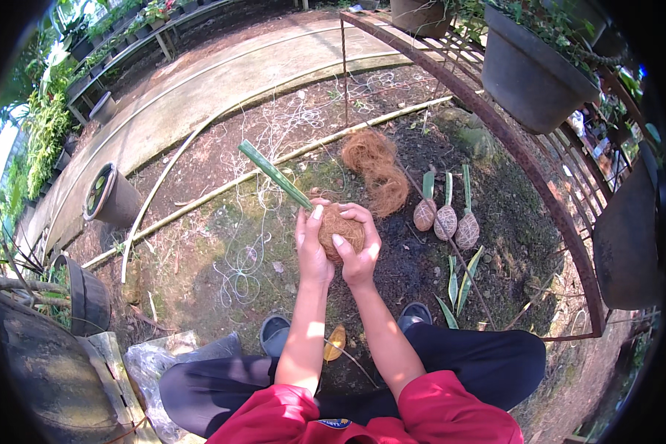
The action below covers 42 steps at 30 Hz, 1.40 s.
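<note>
Between my two hands is a ball of brown coconut fibre (338, 231) with a long green leaf cutting (275, 176) sticking out of it toward the upper left. My left hand (312, 240) wraps the ball's left side, thumb on top. On the other side my right hand (362, 248) curls around it, its thumb across the front. Just beyond lies a loose heap of coconut fibre (377, 170). To the right rest three string-wrapped fibre balls (445, 222), each with an upright green leaf piece. Nearer to me are several cut leaves (466, 281) on the soil.
White string (240, 274) lies tangled on the ground at left. A bamboo pole (274, 163) crosses behind. A rusty metal rack (525, 159) with dark pots (533, 74) arches at right. Pots (115, 196) and a clear plastic bag (152, 370) are at left.
</note>
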### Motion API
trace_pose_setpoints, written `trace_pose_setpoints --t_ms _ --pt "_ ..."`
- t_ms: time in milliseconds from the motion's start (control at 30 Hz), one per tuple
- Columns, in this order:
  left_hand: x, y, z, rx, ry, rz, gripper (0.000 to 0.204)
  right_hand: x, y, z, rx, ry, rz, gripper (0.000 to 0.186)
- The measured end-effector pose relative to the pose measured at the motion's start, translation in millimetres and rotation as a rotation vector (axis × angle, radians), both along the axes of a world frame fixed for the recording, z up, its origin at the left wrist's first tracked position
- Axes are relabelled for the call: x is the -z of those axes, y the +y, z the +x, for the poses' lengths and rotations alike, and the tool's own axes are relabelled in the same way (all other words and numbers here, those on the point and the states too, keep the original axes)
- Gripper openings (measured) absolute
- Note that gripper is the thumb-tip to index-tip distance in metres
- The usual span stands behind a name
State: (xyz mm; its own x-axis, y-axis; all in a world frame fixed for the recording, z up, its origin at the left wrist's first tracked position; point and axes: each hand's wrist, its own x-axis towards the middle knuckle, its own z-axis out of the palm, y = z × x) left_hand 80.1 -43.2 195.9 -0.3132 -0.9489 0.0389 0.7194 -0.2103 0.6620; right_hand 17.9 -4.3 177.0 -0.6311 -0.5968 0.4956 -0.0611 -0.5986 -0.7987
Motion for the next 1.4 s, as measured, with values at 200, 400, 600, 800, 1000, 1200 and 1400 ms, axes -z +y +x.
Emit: trace_pose_setpoints --t_ms 200,400,600,800,1000,1200,1400 --pt "-2 -3 0 0.101 -0.419 -0.126 0.030 9 -2 15 0.088 -0.246 0.060 0.041" --pt "31 -8 -8 0.070 -0.465 -0.095 0.031 13 -4 4 -0.061 -0.691 0.077 0.032" --pt "16 -12 0 0.146 -0.343 -0.192 0.031 12 -7 -4 -0.307 -0.995 0.098 0.037" --pt "25 -13 -1 0.032 -0.355 -0.155 0.022 9 -4 -12 -0.427 -0.783 0.089 0.036" --pt "8 7 -21 -0.175 -0.086 0.322 0.028 28 -9 -9 0.061 -0.073 0.061 0.030" --pt "41 -8 -14 -0.110 -0.224 0.110 0.025 19 -13 -24 -0.339 -0.949 0.351 0.033" --pt "60 -30 -1 -0.097 -0.041 0.470 0.031 19 -7 -17 0.021 0.526 0.051 0.052"
